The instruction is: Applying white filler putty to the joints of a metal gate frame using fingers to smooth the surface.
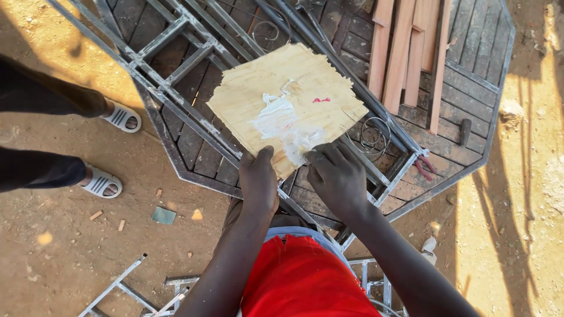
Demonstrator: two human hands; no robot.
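Observation:
A ragged square of plywood [276, 82] lies tilted on a grey metal frame [176, 35]. White paste [276, 114] is smeared across the board's near half, with a small red mark beside it. My left hand [257, 179] grips the near edge of the board, thumb on top. My right hand [336, 176] is bunched at the paste near the same edge; whether it holds a tool is hidden by the fingers.
The frame rests on a dark octagonal slatted wooden table [470, 53]. Several wooden strips [405, 53] lie at its far right, red-handled pliers [424, 167] near its edge. Another person's feet in white sandals [120, 117] stand on the sandy ground at left. More metal bars [117, 287] lie below.

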